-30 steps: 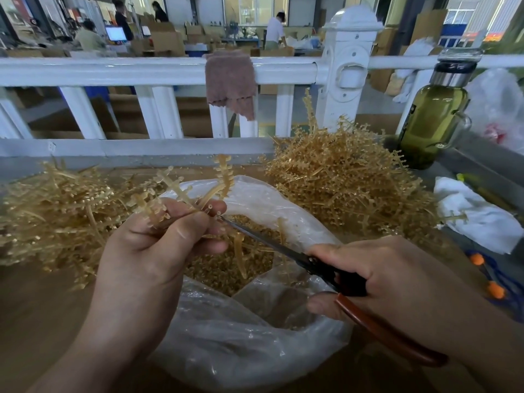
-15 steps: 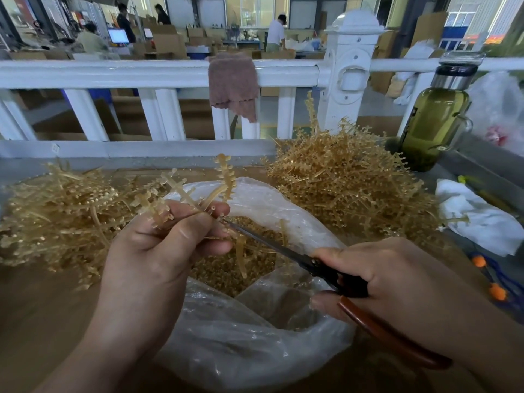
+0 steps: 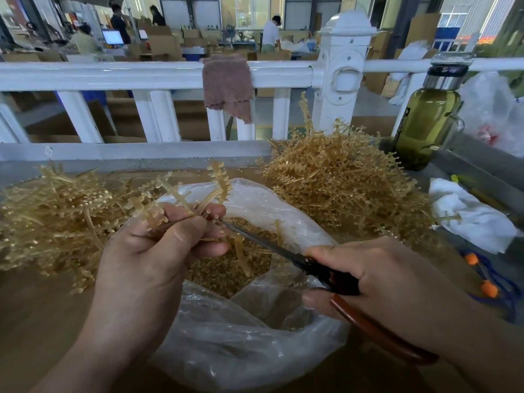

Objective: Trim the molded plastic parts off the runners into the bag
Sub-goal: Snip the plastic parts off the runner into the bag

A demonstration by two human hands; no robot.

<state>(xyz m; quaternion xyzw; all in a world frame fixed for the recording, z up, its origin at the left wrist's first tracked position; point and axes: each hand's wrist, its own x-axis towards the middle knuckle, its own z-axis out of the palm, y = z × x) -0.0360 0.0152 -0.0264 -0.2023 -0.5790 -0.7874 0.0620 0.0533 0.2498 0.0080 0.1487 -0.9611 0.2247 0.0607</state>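
Amber plastic runner (image 3: 218,180), pinched in the curled fingers of the left hand (image 3: 147,259), stands roughly upright over the open bag (image 3: 255,202). The scissors (image 3: 263,243) slant up-left to its base from the right hand (image 3: 391,282), which grips their handles.

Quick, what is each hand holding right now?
Left hand: closed, pinching a plastic runner above the bag.
Right hand: closed around the scissors, blade tips at the runner.
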